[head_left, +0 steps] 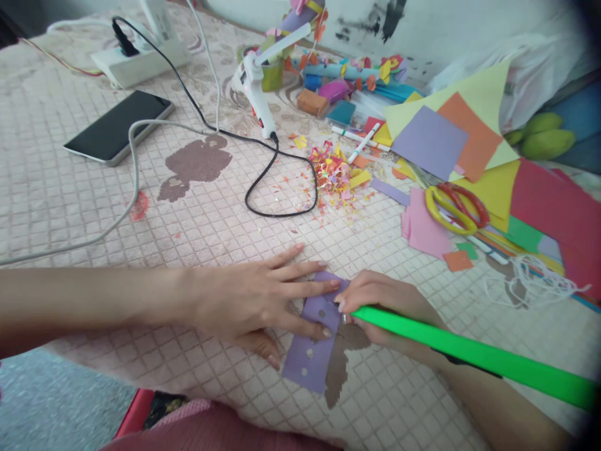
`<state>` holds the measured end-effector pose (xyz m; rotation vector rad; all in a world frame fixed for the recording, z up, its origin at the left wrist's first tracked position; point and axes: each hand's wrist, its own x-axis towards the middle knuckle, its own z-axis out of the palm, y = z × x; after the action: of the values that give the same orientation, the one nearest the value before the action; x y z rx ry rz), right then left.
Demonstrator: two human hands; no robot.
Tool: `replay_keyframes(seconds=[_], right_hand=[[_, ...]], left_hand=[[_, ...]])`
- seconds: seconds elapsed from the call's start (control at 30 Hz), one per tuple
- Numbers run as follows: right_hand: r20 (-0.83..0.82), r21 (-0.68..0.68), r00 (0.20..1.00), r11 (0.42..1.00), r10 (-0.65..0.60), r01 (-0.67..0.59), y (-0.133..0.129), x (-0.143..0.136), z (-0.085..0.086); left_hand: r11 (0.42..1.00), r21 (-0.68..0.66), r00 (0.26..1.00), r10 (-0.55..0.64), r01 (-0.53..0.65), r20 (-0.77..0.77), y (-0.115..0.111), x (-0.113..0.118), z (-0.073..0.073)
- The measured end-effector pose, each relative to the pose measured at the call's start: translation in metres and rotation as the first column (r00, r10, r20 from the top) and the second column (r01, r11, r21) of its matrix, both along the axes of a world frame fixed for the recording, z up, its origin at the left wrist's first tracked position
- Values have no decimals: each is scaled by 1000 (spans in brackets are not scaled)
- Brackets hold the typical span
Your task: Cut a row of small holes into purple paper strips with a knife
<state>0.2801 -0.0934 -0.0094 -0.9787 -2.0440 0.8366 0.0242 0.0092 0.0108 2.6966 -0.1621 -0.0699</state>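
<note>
A purple paper strip (307,369) with a row of several small holes lies on the quilted cloth in front of me. Flat across it, fingers spread, my left hand (253,297) presses the strip down. My right hand (389,307) is closed around the end of a long bright green tool (469,347), which runs back over my wrist to the right edge. A dark piece shows under the tool, but its exact kind is unclear. The right fingertips are at the strip's upper right edge, and they hide the tool's tip.
A glue gun (256,94) with its black cord stands beyond a heap of paper scraps (335,172). Scissors (455,210), coloured sheets (429,144) and white string (535,279) lie right. A phone (119,128) and power strip (141,62) are left.
</note>
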Motion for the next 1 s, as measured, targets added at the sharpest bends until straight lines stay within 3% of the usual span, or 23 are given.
replay_keyframes(seconds=[0.63,1.0], right_hand=[[-4,-80,998,995,-57,56,-5,0,0],[-15,-60,999,998,-37,36,-3,0,4]], left_hand=[[1000,1,997,-13,13,78,3,2,-10],[1000,3,999,-20,20,36,3,2,-6]])
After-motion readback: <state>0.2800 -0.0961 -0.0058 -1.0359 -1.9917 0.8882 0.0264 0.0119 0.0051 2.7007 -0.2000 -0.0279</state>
